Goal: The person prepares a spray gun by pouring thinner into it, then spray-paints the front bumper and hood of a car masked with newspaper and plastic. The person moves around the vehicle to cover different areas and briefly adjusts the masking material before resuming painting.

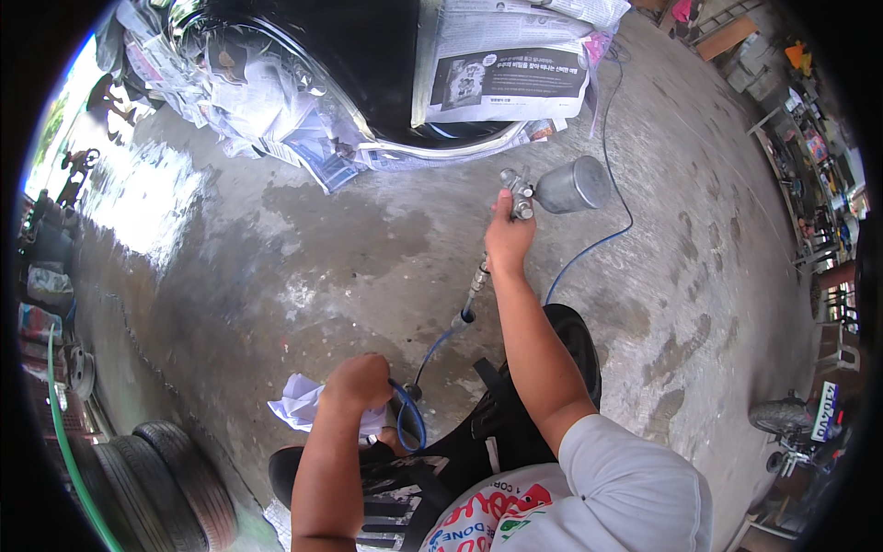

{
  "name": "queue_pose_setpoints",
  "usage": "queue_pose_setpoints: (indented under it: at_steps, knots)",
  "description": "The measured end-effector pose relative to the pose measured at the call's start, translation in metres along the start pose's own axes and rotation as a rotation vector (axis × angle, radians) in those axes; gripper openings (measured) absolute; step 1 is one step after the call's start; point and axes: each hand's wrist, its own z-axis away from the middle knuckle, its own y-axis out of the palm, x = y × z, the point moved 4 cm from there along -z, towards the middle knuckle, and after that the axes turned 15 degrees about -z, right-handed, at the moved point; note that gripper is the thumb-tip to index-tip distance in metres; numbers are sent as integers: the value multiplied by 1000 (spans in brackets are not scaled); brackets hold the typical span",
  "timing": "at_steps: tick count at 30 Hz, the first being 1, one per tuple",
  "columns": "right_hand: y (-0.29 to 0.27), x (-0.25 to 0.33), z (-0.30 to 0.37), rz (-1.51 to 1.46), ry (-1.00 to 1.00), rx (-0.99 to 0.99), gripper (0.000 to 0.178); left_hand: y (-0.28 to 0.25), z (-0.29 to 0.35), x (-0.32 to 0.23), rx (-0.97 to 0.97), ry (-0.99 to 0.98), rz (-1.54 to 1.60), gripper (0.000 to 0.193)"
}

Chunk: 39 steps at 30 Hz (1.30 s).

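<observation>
My right hand (511, 237) is closed around the handle of a metal paint spray gun (521, 191), whose grey cup (579, 184) points to the right. A hose fitting (478, 281) runs down from the handle into a thin blue hose. Lower down, my left hand (361, 381) is curled around a loop of that blue hose (411, 425). Crumpled white paper or cloth (299, 403) shows beside and under the left hand; whether the hand grips it, I cannot tell. Beyond the gun stands a glossy black vehicle body (368, 55), masked with newspaper (506, 78).
Stained concrete floor (331, 248) lies around me, with the blue hose (629, 216) curving across it on the right. Tyres (175, 488) and a green hose (63, 432) are at lower left. Cluttered shelves (800, 175) and a motorbike wheel (780, 416) line the right side.
</observation>
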Motion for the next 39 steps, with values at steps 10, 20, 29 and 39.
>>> queue_pose_setpoints:
  at_steps: [10,20,29,39]
  knots:
    - [25,-19,47,-111,159,382,31,1,3,-1,-52,-3,-8,27]
    - [-23,-41,-13,144,-179,25,52,1,12,2,-43,-8,0,26]
    - [-33,4,54,71,28,287,56,10,-12,13,28,17,-78,28]
    - [-2,138,40,-117,-32,421,39,-1,-17,28,13,74,-4,33]
